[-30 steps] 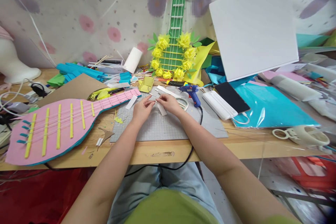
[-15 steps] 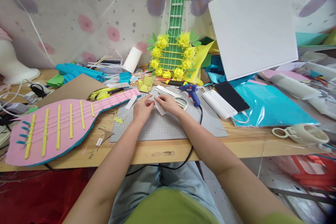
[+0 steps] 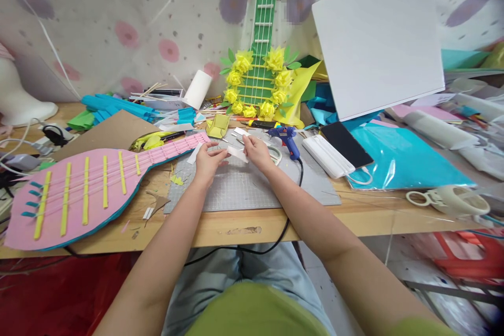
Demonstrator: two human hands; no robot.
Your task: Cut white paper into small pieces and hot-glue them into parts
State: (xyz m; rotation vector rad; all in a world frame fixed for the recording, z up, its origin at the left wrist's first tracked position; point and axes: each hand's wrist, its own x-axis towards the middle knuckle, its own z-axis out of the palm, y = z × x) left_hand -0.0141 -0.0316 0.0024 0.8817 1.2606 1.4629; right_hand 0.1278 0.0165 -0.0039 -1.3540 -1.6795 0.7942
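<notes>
A small white paper strip [image 3: 237, 154] stretches between my hands above the grey cutting mat [image 3: 236, 191]. My left hand [image 3: 209, 160] pinches its left end with thumb and fingertips. At the other end, my right hand [image 3: 256, 152] is closed on it. Another white strip [image 3: 194, 154] lies on the mat, partly behind my left hand. Scissors with pale handles [image 3: 275, 156] rest beyond my right hand, partly covered by it. To their right sits a blue glue gun [image 3: 289, 140], its black cord running toward me.
At left lies a pink paper lute [image 3: 74, 194] with yellow bars. A green paper instrument [image 3: 258, 81] ringed with yellow flowers stands behind. On the right are a white power bank [image 3: 328, 156], a black phone [image 3: 348, 145], a blue plastic-wrapped sheet [image 3: 409, 160] and a tape roll [image 3: 472, 202].
The strip has turned from slanting down under my right hand to lying nearly level between both hands. My left hand has shifted slightly left and opened its outer fingers.
</notes>
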